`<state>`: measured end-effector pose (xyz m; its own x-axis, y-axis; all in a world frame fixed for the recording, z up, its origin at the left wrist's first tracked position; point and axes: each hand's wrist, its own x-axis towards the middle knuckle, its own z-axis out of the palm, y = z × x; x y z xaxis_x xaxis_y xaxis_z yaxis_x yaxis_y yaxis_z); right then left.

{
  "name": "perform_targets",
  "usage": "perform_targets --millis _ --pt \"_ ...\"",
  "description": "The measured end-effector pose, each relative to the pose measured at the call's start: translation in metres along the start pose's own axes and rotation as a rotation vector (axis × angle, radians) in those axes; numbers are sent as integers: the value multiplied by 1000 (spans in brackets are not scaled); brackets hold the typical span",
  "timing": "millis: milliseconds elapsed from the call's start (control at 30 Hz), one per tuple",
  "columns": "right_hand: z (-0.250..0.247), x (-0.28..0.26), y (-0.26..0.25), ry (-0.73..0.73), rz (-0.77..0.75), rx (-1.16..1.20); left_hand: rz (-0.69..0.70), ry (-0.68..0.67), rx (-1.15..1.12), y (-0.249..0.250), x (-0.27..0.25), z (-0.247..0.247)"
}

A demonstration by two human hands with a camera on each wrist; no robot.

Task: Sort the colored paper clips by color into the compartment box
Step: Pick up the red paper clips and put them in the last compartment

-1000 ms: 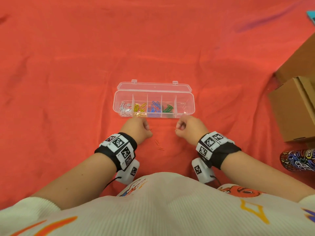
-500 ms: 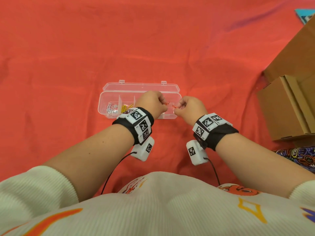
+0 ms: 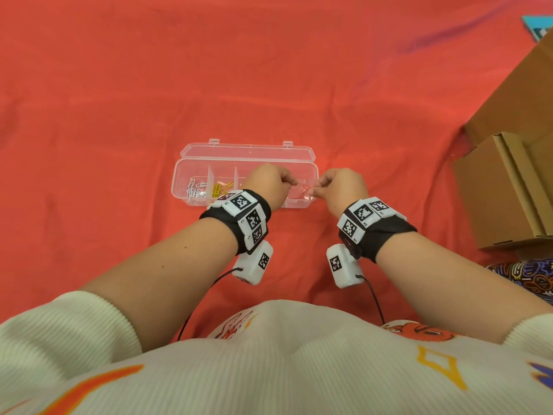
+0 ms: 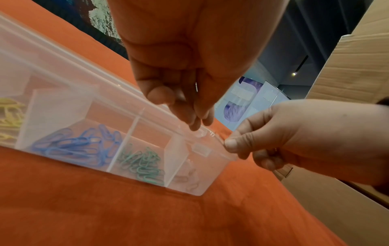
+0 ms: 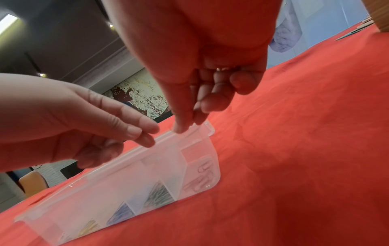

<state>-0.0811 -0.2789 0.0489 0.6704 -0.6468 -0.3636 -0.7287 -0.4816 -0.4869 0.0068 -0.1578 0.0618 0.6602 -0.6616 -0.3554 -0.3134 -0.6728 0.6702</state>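
The clear compartment box [image 3: 191, 163] lies open on the red cloth, its lid flat behind it. From the left it holds white clips [image 3: 194, 190], yellow clips [image 3: 220, 188], blue clips [image 4: 73, 146], green clips [image 4: 143, 164] and a few red clips [image 5: 202, 176] in the right end compartment. Both hands hover over that right end. My right hand [image 3: 312, 190] pinches a red paper clip [image 3: 305, 187] at its fingertips. My left hand [image 3: 294, 183] has its thumb and fingers pressed together, and I see no clip between them.
Open cardboard boxes [image 3: 502, 193] stand to the right of the compartment box. A patterned cylinder [image 3: 526, 277] lies at the right edge near my right forearm. Red cloth [image 3: 269, 85] covers the whole surface.
Both hands rose from the cloth in front of the box and moved over its right end compartment. Since half a second ago they have held nearly still.
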Motion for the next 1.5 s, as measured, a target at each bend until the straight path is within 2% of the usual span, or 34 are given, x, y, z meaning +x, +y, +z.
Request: perform_targets --millis 200,267,367,467,533,600,633,700,800,967,1200,1333,1433,1500 --pt "2 -13 -1 84 -102 74 54 72 -23 -25 -18 -16" --pt "5 -18 -1 96 -163 89 60 26 -24 -41 -26 -21" --pt "14 -28 -4 52 -263 80 38 -119 52 -69 -40 -26" --pt "26 -39 -7 -84 -304 33 -49 -194 111 -98 -49 -23" --pt "38 -46 -9 -260 -322 -51 -98 -146 143 -113 -53 -19" --pt "52 -54 -9 -406 -339 -154 -149 -31 146 -124 -56 -16" --pt "59 -58 -9 -443 -344 -190 -180 5 136 -127 -58 -16" --pt "72 -64 -8 -471 -340 -212 -233 -34 134 -131 -62 -16" --pt "91 -71 -10 -448 -289 -190 -246 -152 175 -137 -70 -12" --pt "111 -75 -5 -346 -240 -146 -256 -122 174 -143 -76 -7" --pt "113 -79 -6 -354 -259 -166 -233 -125 170 -146 -81 -6" --pt "111 -78 -10 -394 -256 -194 -254 -14 28 -145 -78 -14" --pt "110 -77 -14 -352 -214 -106 -229 54 -44 -143 -70 -24" --pt "110 -75 -17 -310 -174 -41 -208 52 -24 -142 -63 -31"
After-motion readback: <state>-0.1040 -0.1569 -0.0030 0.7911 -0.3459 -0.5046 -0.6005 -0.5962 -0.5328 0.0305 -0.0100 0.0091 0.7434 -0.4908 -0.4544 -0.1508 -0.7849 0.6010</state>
